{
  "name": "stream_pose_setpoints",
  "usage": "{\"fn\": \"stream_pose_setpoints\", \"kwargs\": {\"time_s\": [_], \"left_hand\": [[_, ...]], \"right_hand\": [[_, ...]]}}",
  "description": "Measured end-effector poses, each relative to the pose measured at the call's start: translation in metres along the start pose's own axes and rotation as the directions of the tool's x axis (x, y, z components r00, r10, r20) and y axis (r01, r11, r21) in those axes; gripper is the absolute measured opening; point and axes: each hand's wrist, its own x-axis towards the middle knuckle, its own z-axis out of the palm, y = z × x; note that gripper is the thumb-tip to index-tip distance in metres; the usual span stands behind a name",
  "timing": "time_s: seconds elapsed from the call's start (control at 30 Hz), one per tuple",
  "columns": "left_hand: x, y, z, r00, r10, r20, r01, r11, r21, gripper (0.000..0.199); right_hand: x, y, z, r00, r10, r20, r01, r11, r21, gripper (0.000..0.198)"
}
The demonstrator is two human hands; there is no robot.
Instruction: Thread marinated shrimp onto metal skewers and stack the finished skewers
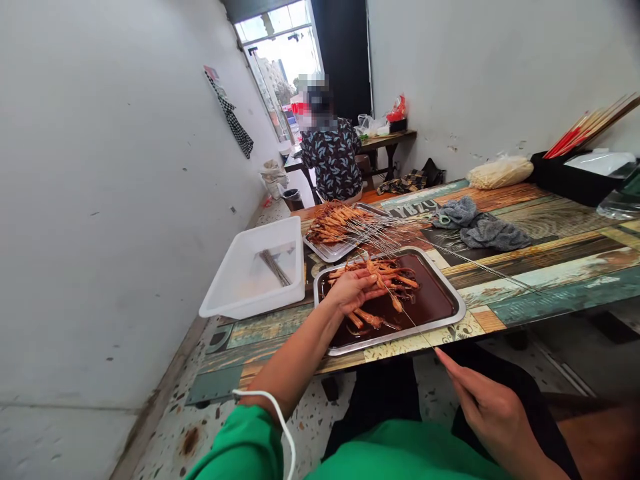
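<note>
My left hand [356, 291] is closed around a brown piece of meat [396, 303] that looks like a braised bird's foot, above a metal tray [456, 293]. A thin metal skewer [419, 328] runs from this piece to my right hand [483, 403], whose fingertips pinch its near end by the table edge. How deep the skewer sits in the meat is hidden by my left fingers. In the tray, dark red-brown liquid [435, 283] surrounds several similar pieces [369, 319].
Behind stands a second tray [327, 252] heaped with skewered pieces [333, 225]. A white plastic tub [250, 270] at left holds loose skewers [275, 268]. Grey cloths [493, 233], more skewers [490, 267] and a black box of sticks [565, 177] lie right. A person [331, 160] sits beyond.
</note>
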Motion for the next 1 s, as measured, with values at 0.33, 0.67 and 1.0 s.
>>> {"fn": "stream_pose_setpoints", "kwargs": {"time_s": [0.33, 0.67, 1.0], "left_hand": [[0.0, -0.007, 0.001, 0.999, 0.018, 0.027, -0.019, 1.0, 0.023, 0.011], [0.002, 0.001, 0.0, 0.995, 0.07, -0.068, -0.069, 0.997, 0.028, 0.016], [0.006, -0.002, -0.006, 0.993, 0.008, -0.117, -0.007, 1.0, 0.009, 0.009]], "right_hand": [[0.009, -0.009, 0.001, 0.945, 0.323, 0.06, -0.327, 0.91, 0.253, 0.035], [0.016, -0.003, -0.001, 0.845, 0.494, 0.205, -0.531, 0.73, 0.43, 0.042], [0.016, -0.007, -0.002, 0.91, 0.4, 0.114, -0.412, 0.834, 0.366, 0.034]]}}
